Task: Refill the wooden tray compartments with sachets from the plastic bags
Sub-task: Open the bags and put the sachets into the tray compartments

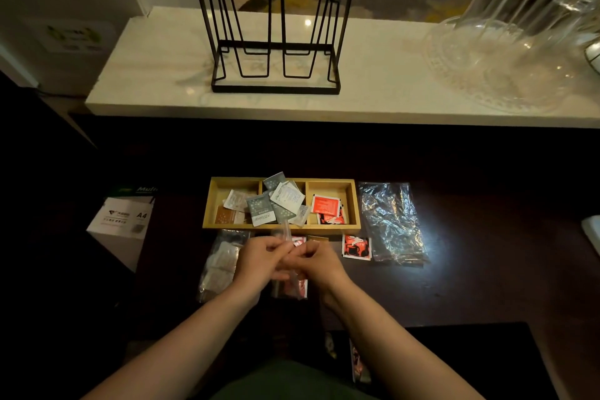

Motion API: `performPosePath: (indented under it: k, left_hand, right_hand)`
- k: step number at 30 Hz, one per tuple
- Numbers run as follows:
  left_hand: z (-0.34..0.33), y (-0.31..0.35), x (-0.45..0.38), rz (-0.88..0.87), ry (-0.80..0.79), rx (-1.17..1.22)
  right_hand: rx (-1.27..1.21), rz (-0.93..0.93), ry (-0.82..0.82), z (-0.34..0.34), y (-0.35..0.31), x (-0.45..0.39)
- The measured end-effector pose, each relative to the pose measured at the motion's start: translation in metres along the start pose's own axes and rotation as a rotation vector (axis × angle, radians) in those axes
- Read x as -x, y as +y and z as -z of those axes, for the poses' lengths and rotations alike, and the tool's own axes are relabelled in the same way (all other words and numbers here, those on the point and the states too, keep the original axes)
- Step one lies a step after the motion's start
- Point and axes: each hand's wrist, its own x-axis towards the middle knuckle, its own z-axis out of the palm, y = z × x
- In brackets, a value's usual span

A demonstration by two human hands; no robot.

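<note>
The tray (pixel 281 229) sits at frame centre on the dark table (pixel 470 286), all three compartments holding sachets (pixel 259 209). Just below it, the left hand (pixel 259 258) and right hand (pixel 319 261) meet, each grip pinching a clear bag (pixel 290 287) of red sachets. An empty bag (pixel 391 221) lies right of the tray.
</note>
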Motion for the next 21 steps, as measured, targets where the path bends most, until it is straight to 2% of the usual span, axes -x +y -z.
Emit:
performPosePath:
  k: [6, 13, 17, 21]
  left_hand:
    - [0.001, 0.005, -0.001, 0.032, -0.026, 0.106]
    - [-0.001, 0.009, -0.001, 0.013, -0.053, 0.196]
    - [-0.001, 0.010, 0.000, 0.003, -0.052, 0.198]
    - [-0.003, 0.012, 0.002, -0.038, -0.065, 0.077]
  right_hand:
    - [-0.352, -0.212, -0.157, 0.007, 0.001, -0.004]
    - [-0.540, -0.221, -0.224, 0.006, -0.003, -0.002]
    - [-0.529, -0.231, -0.265, 0.011, -0.006, 0.000]
    - [-0.334, -0.192, -0.164, 0.013, -0.011, 0.000]
